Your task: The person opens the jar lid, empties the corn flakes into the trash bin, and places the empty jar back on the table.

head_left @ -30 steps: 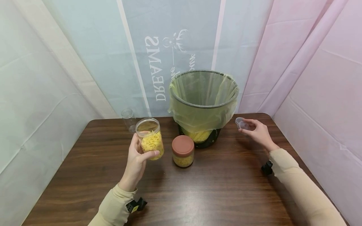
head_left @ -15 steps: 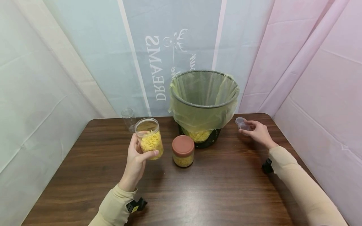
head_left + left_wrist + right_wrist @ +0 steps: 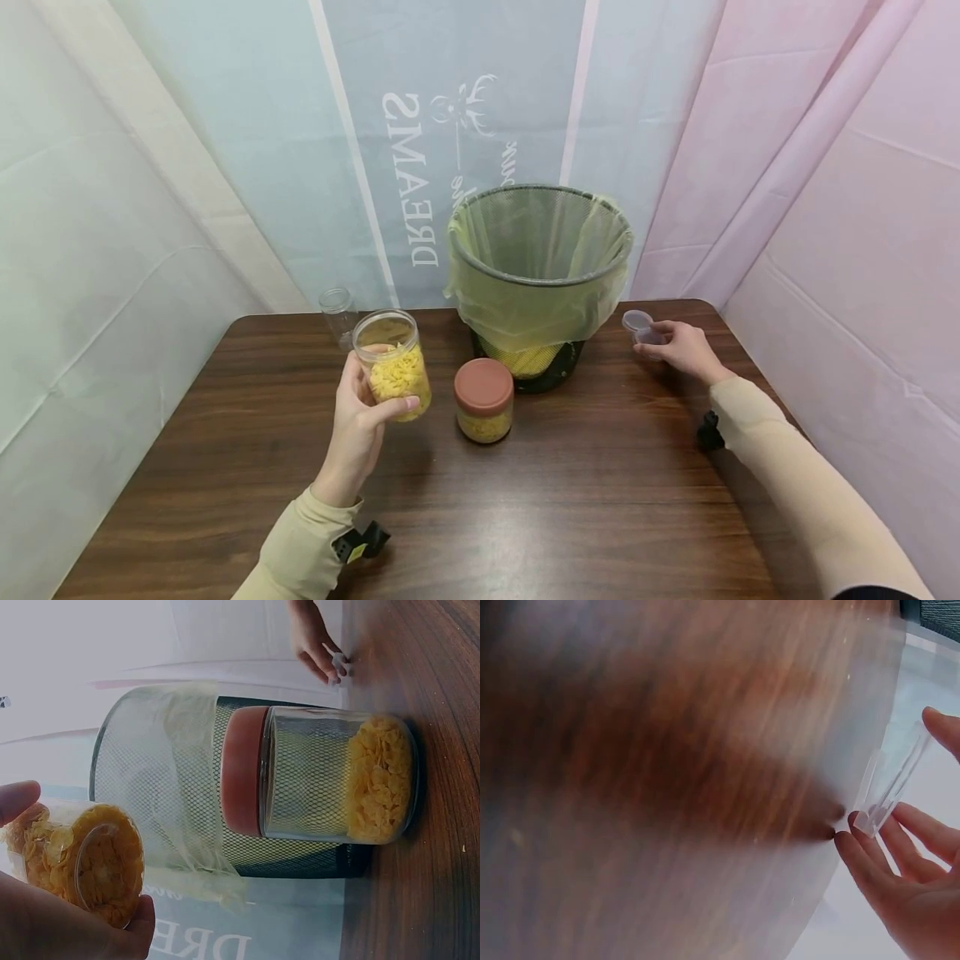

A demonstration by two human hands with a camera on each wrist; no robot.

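My left hand (image 3: 365, 417) grips a clear open-topped jar (image 3: 396, 371) partly filled with yellow flakes, held tilted above the table. In the left wrist view the jar's base (image 3: 109, 866) faces the camera, with the thumb and a fingertip on its sides. At the right rear of the table, my right hand (image 3: 686, 352) pinches a small clear plastic cup (image 3: 647, 336) with a round lid at its top. The right wrist view has this clear piece (image 3: 892, 784) between thumb and fingers. Beside the left hand stands a jar with a reddish-brown lid (image 3: 483, 400), flakes at its bottom.
A mesh bin (image 3: 528, 367) lined with a pale yellow bag (image 3: 536, 312) stands at the table's back. An uncapped clear jar (image 3: 337, 312) is at the back left, partly behind the held jar. Cloth walls (image 3: 480, 50) enclose the brown wooden table (image 3: 517, 517).
The left hand keeps its hold on the jar almost unmoved. My right hand still pinches the small cup, and its wrist has shifted slightly, with the forearm a little further left near the hand.
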